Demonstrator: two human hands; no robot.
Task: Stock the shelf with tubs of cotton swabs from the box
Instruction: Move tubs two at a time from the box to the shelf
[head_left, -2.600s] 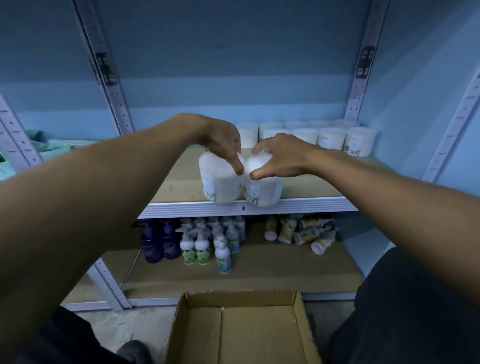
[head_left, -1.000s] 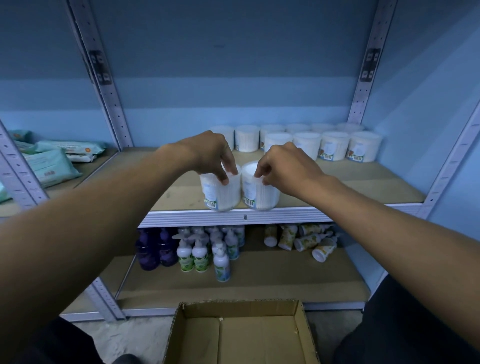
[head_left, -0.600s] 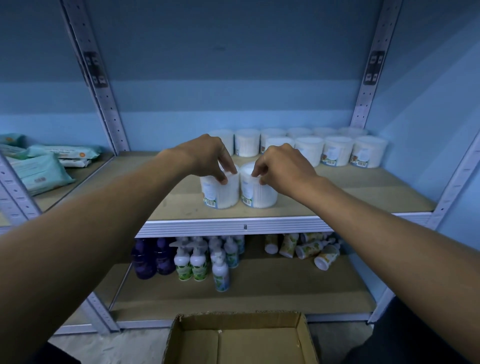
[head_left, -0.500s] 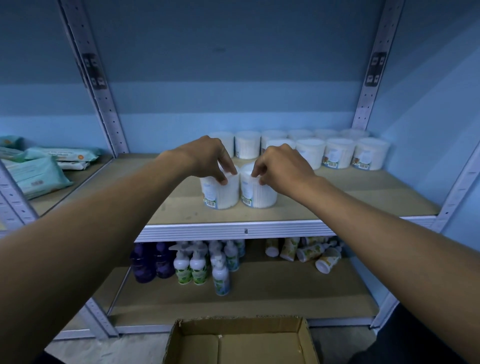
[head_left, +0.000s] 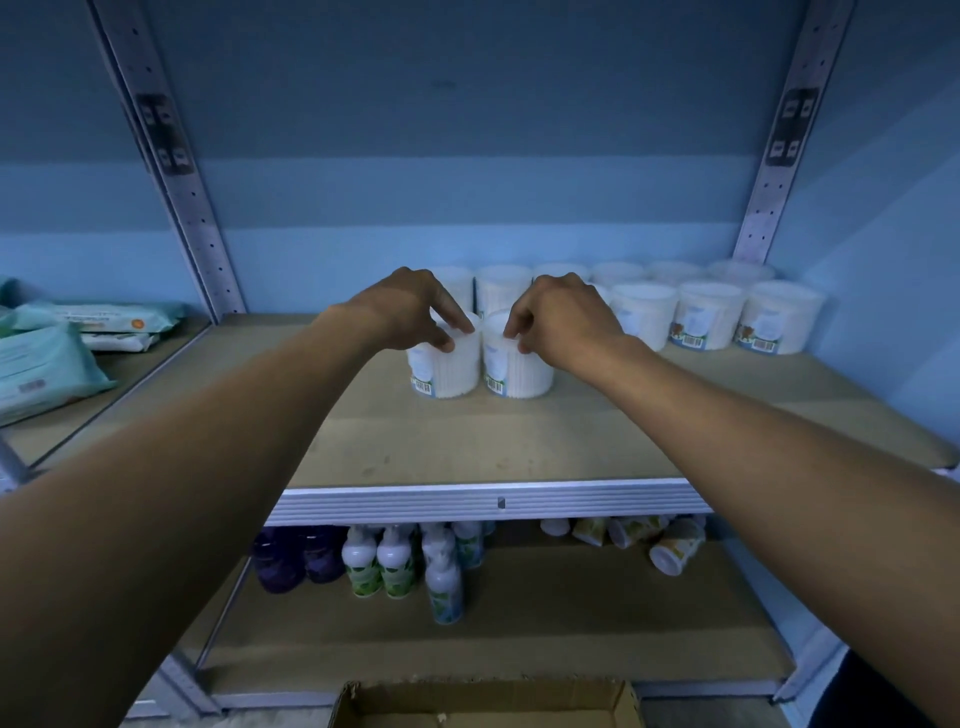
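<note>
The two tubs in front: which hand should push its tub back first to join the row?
Probably the right hand: its tub sits nearer the front row of tubs. The left hand holds the farther tub.

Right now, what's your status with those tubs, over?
Left hand gripping left tub, right hand gripping right tub. Both tubs standing on shelf. Rows of tubs behind, nothing blocking.

Both forearms were bare from the wrist back to the frame edge; no sleeve, watch or band showed on either. The left hand (head_left: 410, 312) and the right hand (head_left: 561, 319) carried no gloves or rings on the surfaces in view. A dark garment (head_left: 878, 691) occupied the lower right corner of the head view; its type could not be determined.
</note>
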